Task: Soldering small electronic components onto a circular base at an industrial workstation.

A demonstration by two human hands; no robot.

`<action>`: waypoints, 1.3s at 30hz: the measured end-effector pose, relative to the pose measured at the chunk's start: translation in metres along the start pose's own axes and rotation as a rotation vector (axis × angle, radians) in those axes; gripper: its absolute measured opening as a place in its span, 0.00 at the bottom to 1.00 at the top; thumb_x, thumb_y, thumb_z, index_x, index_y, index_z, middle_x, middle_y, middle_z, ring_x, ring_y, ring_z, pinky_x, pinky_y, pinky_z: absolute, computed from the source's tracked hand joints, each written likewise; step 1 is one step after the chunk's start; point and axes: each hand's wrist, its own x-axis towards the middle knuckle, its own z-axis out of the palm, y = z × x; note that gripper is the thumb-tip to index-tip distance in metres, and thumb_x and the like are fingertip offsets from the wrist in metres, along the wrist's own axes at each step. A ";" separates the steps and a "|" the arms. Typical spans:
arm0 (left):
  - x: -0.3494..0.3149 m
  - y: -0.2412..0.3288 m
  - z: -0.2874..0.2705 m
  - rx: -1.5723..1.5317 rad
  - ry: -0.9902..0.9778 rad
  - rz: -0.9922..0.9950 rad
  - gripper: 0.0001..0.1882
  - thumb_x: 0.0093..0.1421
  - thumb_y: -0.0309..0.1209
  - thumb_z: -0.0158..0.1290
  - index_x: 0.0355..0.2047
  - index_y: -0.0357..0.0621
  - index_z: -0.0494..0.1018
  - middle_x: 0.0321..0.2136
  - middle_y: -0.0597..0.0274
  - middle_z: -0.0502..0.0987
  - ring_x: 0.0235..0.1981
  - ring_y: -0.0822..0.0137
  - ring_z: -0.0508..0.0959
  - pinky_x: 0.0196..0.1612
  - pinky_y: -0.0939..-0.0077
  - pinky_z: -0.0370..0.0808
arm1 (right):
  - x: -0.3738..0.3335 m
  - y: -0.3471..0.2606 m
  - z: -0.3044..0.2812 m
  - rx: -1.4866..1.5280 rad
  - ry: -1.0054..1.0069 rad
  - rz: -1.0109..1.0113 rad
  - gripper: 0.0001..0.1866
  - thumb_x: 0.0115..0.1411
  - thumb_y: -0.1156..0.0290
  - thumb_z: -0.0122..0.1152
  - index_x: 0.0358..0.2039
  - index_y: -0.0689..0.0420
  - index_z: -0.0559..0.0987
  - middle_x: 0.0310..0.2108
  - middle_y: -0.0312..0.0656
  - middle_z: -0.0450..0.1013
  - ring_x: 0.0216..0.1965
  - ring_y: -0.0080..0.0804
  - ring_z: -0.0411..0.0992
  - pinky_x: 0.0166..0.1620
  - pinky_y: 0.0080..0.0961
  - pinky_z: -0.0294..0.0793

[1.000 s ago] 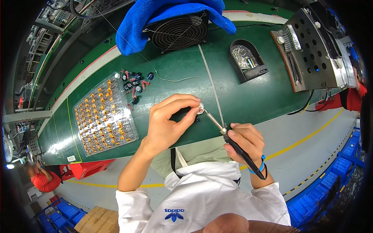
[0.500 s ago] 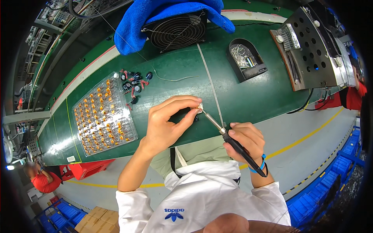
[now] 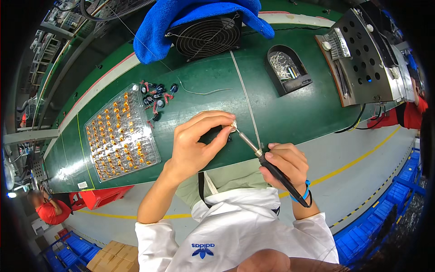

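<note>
My left hand (image 3: 192, 140) is closed in a pinch over the green bench, thumb and forefinger on a small pale part (image 3: 234, 125) too small to name. Something dark shows beneath those fingers, mostly hidden. In my right hand (image 3: 292, 164) is a soldering iron (image 3: 277, 176) with a black handle and metal shaft. Its thin tip is at the pinched part; whether they touch I cannot tell. Left of my hands, a clear plastic tray (image 3: 156, 153) bears rows of small orange-yellow parts. Beside it lies a loose pile of small dark round components (image 3: 157, 93) with reddish leads.
A black fan (image 3: 206, 38) draped with a blue towel (image 3: 149, 43) stands at the back. A black bin (image 3: 270, 75) holds thin metal pieces. At right is a perforated metal box (image 3: 369, 68) with a brush (image 3: 339, 44). A thin wire (image 3: 204, 93) lies behind my hands.
</note>
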 end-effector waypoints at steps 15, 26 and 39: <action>-0.001 -0.001 0.003 0.031 0.009 0.027 0.10 0.56 0.13 0.63 0.39 0.32 0.82 0.42 0.50 0.85 0.45 0.59 0.86 0.49 0.71 0.82 | -0.002 -0.002 -0.003 -0.020 -0.039 0.002 0.20 0.49 0.74 0.78 0.43 0.61 0.82 0.30 0.45 0.79 0.31 0.43 0.79 0.41 0.39 0.86; -0.003 0.006 -0.007 0.128 0.043 0.086 0.10 0.54 0.14 0.65 0.37 0.34 0.82 0.38 0.53 0.84 0.44 0.57 0.85 0.47 0.68 0.81 | 0.026 0.007 -0.010 -0.313 0.176 0.101 0.24 0.57 0.80 0.72 0.54 0.67 0.79 0.34 0.48 0.77 0.33 0.44 0.75 0.39 0.34 0.76; 0.063 -0.044 -0.178 0.367 0.193 -0.258 0.09 0.63 0.23 0.62 0.43 0.33 0.81 0.38 0.59 0.84 0.42 0.69 0.84 0.49 0.74 0.81 | 0.043 0.014 0.012 -0.020 0.171 0.140 0.23 0.64 0.85 0.60 0.60 0.67 0.74 0.36 0.48 0.76 0.36 0.36 0.76 0.43 0.30 0.76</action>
